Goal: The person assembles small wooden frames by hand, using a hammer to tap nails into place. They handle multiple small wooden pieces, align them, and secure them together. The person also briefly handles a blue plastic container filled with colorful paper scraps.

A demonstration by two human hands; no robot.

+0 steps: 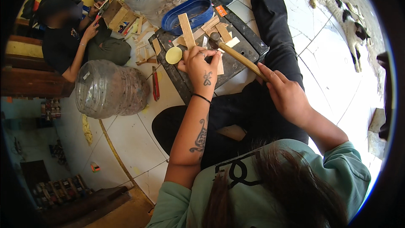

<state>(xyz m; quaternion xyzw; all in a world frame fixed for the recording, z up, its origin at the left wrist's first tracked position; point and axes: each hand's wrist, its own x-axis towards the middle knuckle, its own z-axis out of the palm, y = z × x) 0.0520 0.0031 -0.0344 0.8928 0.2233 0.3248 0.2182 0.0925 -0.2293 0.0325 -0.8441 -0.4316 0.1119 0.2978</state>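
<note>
My left hand (201,68) rests on a dark work block (244,50) on the floor, its fingers pinched together over small pieces of wood; whatever they pinch is too small to make out. My right hand (283,90) grips the wooden handle of a hammer (236,55). The hammer's metal head hovers just beside my left fingertips. Several flat wooden strips (187,29) lie on the block, and a round yellow disc (173,55) sits at its left edge.
A blue oval tub (190,13) stands behind the block. Two big clear plastic jugs (110,88) lie on the tiled floor. Another person (67,38) sits at the far left among wood scraps. A red utility knife (155,85) lies near the block. A cat (341,12) sprawls at the right.
</note>
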